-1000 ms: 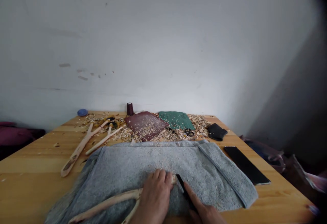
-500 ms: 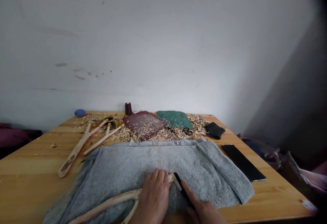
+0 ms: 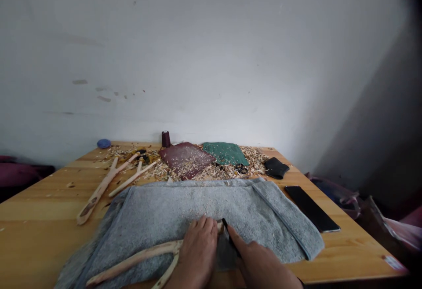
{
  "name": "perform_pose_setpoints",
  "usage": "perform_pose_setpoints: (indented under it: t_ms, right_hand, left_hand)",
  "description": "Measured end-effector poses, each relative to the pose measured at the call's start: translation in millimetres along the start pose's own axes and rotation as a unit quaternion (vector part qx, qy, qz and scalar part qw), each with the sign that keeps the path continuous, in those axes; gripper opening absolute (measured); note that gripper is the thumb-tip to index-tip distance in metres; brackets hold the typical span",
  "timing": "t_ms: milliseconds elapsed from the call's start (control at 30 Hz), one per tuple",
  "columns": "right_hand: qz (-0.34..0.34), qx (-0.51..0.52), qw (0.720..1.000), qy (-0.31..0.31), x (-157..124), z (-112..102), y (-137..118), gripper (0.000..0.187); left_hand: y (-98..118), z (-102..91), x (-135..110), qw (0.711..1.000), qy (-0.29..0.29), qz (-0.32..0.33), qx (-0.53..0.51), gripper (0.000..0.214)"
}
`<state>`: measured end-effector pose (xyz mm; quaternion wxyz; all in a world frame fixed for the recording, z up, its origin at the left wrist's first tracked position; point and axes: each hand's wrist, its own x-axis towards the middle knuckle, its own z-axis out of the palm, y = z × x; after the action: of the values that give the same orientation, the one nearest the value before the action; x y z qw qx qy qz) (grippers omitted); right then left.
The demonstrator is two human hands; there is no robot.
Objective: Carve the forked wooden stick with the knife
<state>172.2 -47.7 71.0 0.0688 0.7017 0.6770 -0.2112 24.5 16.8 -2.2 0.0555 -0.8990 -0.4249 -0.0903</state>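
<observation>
My left hand [image 3: 198, 251] presses down on a pale forked wooden stick [image 3: 138, 260] that lies on a grey towel [image 3: 211, 212], fingers closed over the stick's far end. My right hand [image 3: 260, 265] holds a thin black tool [image 3: 228, 232], index finger laid along it, with the tool's tip against the stick's end right next to my left fingers. Fine wood dust lies on the towel around both hands.
The towel covers a wooden table [image 3: 36, 232]. Two carved forked sticks [image 3: 108, 181] lie at the left. Wood shavings, a maroon sheet [image 3: 186, 159], a green sheet [image 3: 226, 152], a thread spool [image 3: 165, 138], a black pouch [image 3: 276, 167] and a phone [image 3: 311, 207] are behind and to the right.
The view has shifted slightly, and both hands sit a little higher in it. The black tool has edged along the stick's end.
</observation>
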Motion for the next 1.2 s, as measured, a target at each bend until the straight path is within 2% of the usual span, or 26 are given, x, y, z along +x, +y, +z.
perform_pose_setpoints:
  t_ms: [100, 267, 467, 567, 667, 767, 833, 1033, 1200]
  right_hand:
    - [-0.015, -0.02, 1.0, 0.006, 0.1, -4.4, -3.9, 0.07]
    - [-0.049, -0.073, 0.995, 0.056, 5.4, -3.2, -8.8, 0.068]
    - [-0.024, -0.072, 0.994, 0.073, 17.4, 2.8, -18.5, 0.063]
    - [-0.029, -0.021, 0.996, 0.082, 19.3, 11.9, -6.6, 0.064]
    - [-0.025, 0.079, 0.994, 0.077, 16.2, 23.7, 13.4, 0.069]
    - [-0.05, 0.174, 0.981, 0.062, 10.1, 36.4, 32.7, 0.072]
    - [-0.073, 0.221, 0.97, 0.075, 6.6, 44.9, 42.2, 0.072]
    - [-0.093, 0.28, 0.944, 0.146, 5.1, 62.0, 51.8, 0.068]
    - [-0.1, 0.296, 0.94, 0.134, 5.8, 60.7, 51.4, 0.069]
  left_hand:
    - [0.4, -1.3, -0.3, 1.0, 0.001, -0.004, -0.007, 0.025]
    - [1.7, -2.7, -1.5, 1.0, 0.015, -0.006, -0.012, 0.024]
    - [2.9, -2.6, -3.8, 0.999, 0.032, 0.012, -0.013, 0.023]
    - [3.4, -3.1, -4.6, 0.999, 0.036, -0.018, -0.007, 0.026]
    - [4.9, -4.9, -5.1, 0.998, 0.036, -0.054, -0.009, 0.024]
    - [7.0, -7.8, -5.8, 0.997, 0.038, -0.063, -0.015, 0.022]
    - [8.1, -9.9, -6.1, 0.997, 0.042, -0.062, -0.016, 0.02]
    - [8.4, -12.1, -5.4, 0.997, 0.04, -0.065, 0.0, 0.021]
    - [7.6, -9.2, -5.4, 0.996, 0.056, -0.064, 0.01, 0.02]
